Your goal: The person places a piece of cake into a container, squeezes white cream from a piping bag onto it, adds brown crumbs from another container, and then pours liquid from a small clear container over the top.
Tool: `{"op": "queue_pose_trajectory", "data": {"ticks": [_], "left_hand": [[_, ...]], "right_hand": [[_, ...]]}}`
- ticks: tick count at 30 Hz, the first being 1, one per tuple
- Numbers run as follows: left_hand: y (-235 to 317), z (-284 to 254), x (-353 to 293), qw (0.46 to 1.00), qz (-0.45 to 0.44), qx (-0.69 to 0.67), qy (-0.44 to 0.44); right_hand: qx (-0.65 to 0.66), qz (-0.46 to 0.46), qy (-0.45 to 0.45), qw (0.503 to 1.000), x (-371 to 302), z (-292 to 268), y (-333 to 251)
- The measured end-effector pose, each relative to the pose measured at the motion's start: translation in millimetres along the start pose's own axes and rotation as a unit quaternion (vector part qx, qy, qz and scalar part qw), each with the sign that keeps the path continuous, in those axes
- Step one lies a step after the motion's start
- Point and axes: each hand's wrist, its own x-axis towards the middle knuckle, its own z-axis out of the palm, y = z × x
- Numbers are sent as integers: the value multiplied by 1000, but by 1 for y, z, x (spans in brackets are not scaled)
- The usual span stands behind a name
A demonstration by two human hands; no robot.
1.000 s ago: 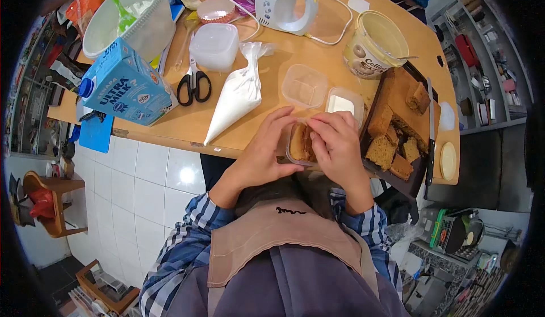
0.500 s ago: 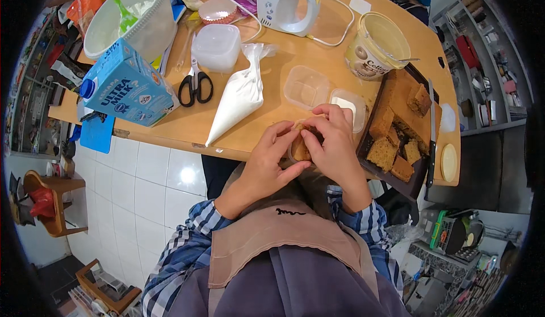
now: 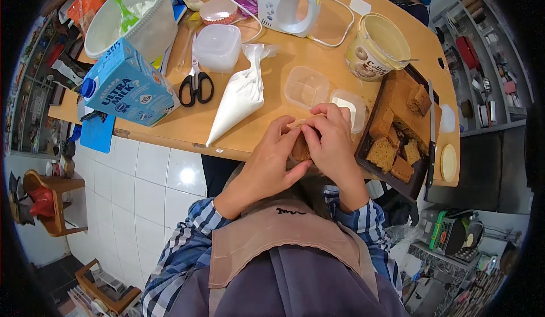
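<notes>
At the table's near edge both my hands close around a small clear plastic cup with a piece of brown sponge cake (image 3: 301,149) in it. My left hand (image 3: 271,159) curves round the cup's left side, thumb low and fingertips at the rim. From the right, my right hand (image 3: 331,146) presses thumb and fingers onto the cake. Much of the cup is hidden by my fingers. Just beyond stand two clear square tubs, one bare (image 3: 306,87) and one with something white in it (image 3: 348,110). On my right, a dark tray (image 3: 413,188) bears cut sponge cake (image 3: 397,104), with a long knife (image 3: 432,141) along its edge.
To the left lie a filled piping bag (image 3: 238,98), black-handled scissors (image 3: 196,87) and a blue milk carton (image 3: 133,90). A white bowl (image 3: 162,24) holds cream and a green spatula (image 3: 120,10). Farther back are a hand mixer (image 3: 284,4) and a cream-coloured tub (image 3: 372,47).
My fingers have shifted slightly over the cup, with the left fingertips drawn a little up toward its rim. The cake piece sits slightly differently between them. Everything else stays put.
</notes>
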Motion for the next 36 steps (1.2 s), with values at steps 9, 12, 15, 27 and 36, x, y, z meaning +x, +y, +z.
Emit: {"op": "queue_pose_trajectory", "data": {"ticks": [9,12,15,27,36], "left_hand": [[-2,-1,-2,1000,8,13,13],[-4,-3,-3,1000,11,4,13],[-8,-7,-1,999,37,23,12],[1,-14,15,993,42,109,-23],[12,-17,20,984,3,173,-51]], "right_hand": [[7,23,67,997,1,-1,-2],[15,29,99,995,-3,-22,1],[11,43,82,996,-16,-43,5],[30,5,-46,998,-35,-48,11],[-6,-23,-33,999,-30,-46,4]]}}
